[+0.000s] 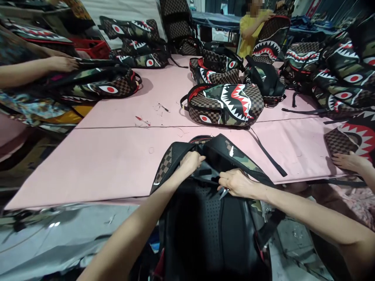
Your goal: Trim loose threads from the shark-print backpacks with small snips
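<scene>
A: In the head view, where is the black backpack (208,222)?
B: It is directly in front of the person, with its upper part over the near edge of the pink table (102,164), and its back panel faces the wearer
A: And the left hand (191,162)?
B: Its fingers are bent at the left side of the bag's opening, but I am not able to tell if they grip the lining
A: What about the right hand (236,182)?
B: It is closed around a small metal tool (224,193), at the opening's right side
A: What lies beyond?
B: A shark-mouth bag (225,106) lies on the table, and to its left are two thin pen-like things, a red one (142,120) and a dark one (163,107). At right, a co-worker's hand (350,162) touches another bag (340,142)
</scene>
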`<action>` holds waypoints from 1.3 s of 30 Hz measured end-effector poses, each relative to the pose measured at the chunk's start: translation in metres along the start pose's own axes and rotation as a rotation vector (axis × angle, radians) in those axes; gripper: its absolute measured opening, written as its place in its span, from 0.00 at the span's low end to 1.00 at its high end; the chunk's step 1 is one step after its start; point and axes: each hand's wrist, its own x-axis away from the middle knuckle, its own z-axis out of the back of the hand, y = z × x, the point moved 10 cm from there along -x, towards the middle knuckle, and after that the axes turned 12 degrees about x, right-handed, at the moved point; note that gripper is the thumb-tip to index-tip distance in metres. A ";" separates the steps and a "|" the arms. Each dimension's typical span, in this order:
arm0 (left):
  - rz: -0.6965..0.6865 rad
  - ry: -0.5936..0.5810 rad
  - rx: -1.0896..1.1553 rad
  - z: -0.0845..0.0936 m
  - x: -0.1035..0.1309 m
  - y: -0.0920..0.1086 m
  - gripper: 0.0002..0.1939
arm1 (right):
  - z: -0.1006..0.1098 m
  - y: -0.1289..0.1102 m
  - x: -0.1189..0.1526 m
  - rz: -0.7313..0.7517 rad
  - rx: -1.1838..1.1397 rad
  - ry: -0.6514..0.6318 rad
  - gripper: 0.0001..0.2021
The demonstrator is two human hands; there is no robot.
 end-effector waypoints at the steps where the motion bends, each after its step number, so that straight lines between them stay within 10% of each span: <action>1: -0.043 0.022 0.006 0.001 0.010 0.001 0.16 | -0.005 0.004 0.008 -0.043 0.029 0.010 0.11; 8: -0.224 0.041 0.045 -0.024 0.075 -0.013 0.12 | -0.035 -0.005 0.045 -0.111 0.173 0.048 0.13; 20: -0.341 -0.037 -0.214 -0.049 0.083 -0.011 0.11 | -0.057 -0.004 0.046 -0.164 0.142 -0.098 0.09; 27: -0.331 -0.010 -0.227 -0.044 0.068 -0.010 0.06 | -0.030 0.044 0.008 -0.285 0.003 -0.175 0.30; 32: -0.334 0.029 -0.306 -0.045 0.061 -0.010 0.18 | -0.040 0.061 -0.032 -0.205 0.071 -0.205 0.09; 39: -0.314 -0.004 -0.308 -0.044 0.062 -0.006 0.18 | -0.054 0.039 -0.052 0.072 0.196 -0.090 0.08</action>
